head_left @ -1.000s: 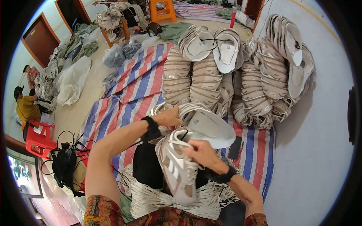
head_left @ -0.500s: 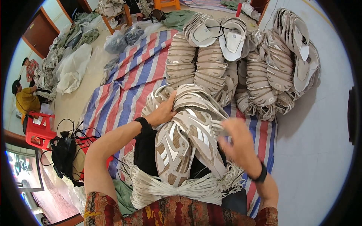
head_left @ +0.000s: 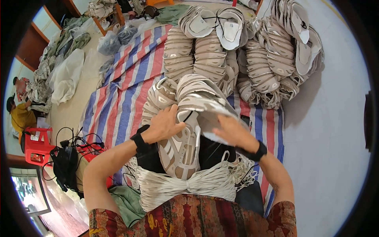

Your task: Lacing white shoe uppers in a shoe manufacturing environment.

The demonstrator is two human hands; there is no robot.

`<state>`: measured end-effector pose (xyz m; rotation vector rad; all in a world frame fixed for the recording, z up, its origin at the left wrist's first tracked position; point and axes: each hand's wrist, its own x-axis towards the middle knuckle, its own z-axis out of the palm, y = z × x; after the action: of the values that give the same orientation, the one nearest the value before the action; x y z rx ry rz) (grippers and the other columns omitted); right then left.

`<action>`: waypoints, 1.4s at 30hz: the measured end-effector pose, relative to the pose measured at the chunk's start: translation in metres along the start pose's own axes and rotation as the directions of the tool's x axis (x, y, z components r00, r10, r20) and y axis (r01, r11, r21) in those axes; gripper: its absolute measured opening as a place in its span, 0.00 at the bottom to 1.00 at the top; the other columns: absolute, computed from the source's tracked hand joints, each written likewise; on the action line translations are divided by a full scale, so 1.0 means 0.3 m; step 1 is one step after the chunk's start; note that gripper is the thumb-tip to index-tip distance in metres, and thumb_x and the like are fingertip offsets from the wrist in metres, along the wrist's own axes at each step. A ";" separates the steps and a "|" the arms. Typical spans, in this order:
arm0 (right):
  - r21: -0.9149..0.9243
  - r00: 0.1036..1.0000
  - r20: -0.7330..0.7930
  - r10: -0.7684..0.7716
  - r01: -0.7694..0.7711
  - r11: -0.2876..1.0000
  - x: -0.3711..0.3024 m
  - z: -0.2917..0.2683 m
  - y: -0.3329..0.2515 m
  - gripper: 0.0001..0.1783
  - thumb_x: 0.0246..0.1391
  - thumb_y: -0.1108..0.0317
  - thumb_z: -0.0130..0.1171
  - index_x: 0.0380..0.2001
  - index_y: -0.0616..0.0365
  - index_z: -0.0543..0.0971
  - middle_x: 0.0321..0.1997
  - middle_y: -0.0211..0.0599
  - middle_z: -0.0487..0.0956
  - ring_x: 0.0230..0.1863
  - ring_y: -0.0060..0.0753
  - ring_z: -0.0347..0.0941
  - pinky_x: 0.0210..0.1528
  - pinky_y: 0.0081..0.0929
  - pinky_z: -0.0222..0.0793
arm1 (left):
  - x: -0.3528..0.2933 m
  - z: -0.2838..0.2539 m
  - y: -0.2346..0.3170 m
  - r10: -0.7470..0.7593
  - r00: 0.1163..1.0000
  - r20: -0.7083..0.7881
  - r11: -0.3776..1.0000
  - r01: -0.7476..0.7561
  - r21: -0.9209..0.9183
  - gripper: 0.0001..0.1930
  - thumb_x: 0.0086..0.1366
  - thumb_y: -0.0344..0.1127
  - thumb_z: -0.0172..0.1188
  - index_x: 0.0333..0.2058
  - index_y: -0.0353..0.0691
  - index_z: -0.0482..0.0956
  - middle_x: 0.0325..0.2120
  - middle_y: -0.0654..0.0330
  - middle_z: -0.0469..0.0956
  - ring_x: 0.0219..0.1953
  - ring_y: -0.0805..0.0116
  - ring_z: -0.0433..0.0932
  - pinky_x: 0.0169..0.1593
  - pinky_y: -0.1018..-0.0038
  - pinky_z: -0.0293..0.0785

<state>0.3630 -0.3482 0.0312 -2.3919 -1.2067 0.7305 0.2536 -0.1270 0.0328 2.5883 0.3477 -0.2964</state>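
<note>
A bundle of beige-and-white shoe uppers [head_left: 203, 89] lies across my lap, nested one inside another. One single upper [head_left: 179, 156], with tan mesh, points toward me. My left hand [head_left: 167, 122] has its fingers closed round the top of that upper, thumb to the right. Beside its thumb a short black cord [head_left: 188, 116] shows. To the right, another upper [head_left: 213, 125] is swung up, its pale inside showing in a blur. My right hand [head_left: 233, 132] is at this upper; motion smears the fingers. A thick hank of cream shoelaces [head_left: 173, 191] lies across my lap, tied in the middle.
Stacked upper bundles [head_left: 177, 55] stand ahead, with more stacks [head_left: 272, 67] to their right. Striped sheeting [head_left: 118, 106] covers the floor. At left are a red stool [head_left: 37, 146], a black bag [head_left: 65, 162] with cables and a person in yellow [head_left: 21, 116].
My right hand has come left and inward, and the right-hand upper has swung up from lying flat. My left hand has shifted down onto the single upper. The view has tilted slightly.
</note>
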 end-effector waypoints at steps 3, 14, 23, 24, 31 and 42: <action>0.147 0.996 -0.040 -0.085 0.090 0.985 0.084 -0.022 0.130 0.37 0.42 0.59 0.58 0.53 0.70 0.61 0.42 0.58 0.72 0.43 0.50 0.70 0.45 0.36 0.66 | 0.020 0.036 -0.092 -0.033 0.997 0.075 0.991 0.042 -0.125 0.27 0.50 0.46 0.51 0.47 0.38 0.63 0.37 0.42 0.71 0.42 0.45 0.71 0.45 0.60 0.66; -0.037 0.844 -0.414 -0.342 0.359 0.932 0.097 0.165 0.017 0.20 0.44 0.66 0.56 0.39 0.67 0.69 0.32 0.53 0.72 0.39 0.58 0.67 0.43 0.41 0.63 | 0.019 0.099 -0.168 0.029 0.948 0.318 0.878 0.129 -0.462 0.31 0.52 0.38 0.48 0.55 0.33 0.55 0.44 0.48 0.68 0.45 0.61 0.68 0.49 0.74 0.61; 0.117 0.989 0.091 0.114 -0.124 0.985 0.276 0.176 0.079 0.13 0.40 0.65 0.55 0.22 0.69 0.74 0.17 0.42 0.73 0.19 0.35 0.68 0.23 0.31 0.63 | 0.002 0.091 -0.187 0.126 0.945 0.300 0.671 0.142 -0.728 0.30 0.61 0.47 0.47 0.56 0.34 0.54 0.52 0.52 0.60 0.54 0.66 0.59 0.55 0.72 0.56; -0.094 0.999 0.046 0.017 -0.012 0.996 0.279 0.161 0.085 0.12 0.41 0.67 0.55 0.20 0.68 0.74 0.16 0.37 0.72 0.18 0.30 0.67 0.22 0.29 0.63 | 0.011 0.086 -0.230 0.013 0.920 0.391 0.561 0.317 -0.765 0.29 0.60 0.49 0.48 0.54 0.36 0.56 0.49 0.54 0.62 0.50 0.69 0.62 0.52 0.73 0.60; 0.318 0.925 0.262 0.275 -0.352 0.880 0.200 0.035 0.140 0.08 0.41 0.68 0.57 0.18 0.63 0.77 0.15 0.26 0.69 0.16 0.19 0.63 0.19 0.22 0.58 | 0.161 0.241 -0.289 -0.026 0.996 0.081 0.876 0.062 -0.478 0.23 0.58 0.48 0.51 0.41 0.30 0.71 0.35 0.45 0.75 0.39 0.57 0.74 0.44 0.69 0.67; 0.624 0.922 0.381 0.072 -0.314 0.716 0.293 0.002 0.131 0.07 0.45 0.73 0.54 0.27 0.64 0.79 0.22 0.27 0.75 0.22 0.16 0.68 0.23 0.15 0.62 | 0.376 0.388 -0.397 0.570 0.779 0.261 0.637 -0.218 -0.739 0.20 0.65 0.36 0.40 0.53 0.34 0.61 0.54 0.54 0.63 0.54 0.63 0.64 0.57 0.74 0.58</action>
<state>0.4315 -0.2986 -0.0151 -1.8141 -0.6059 1.4120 0.3078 -0.0653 -0.1509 1.7028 -0.2907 -0.5140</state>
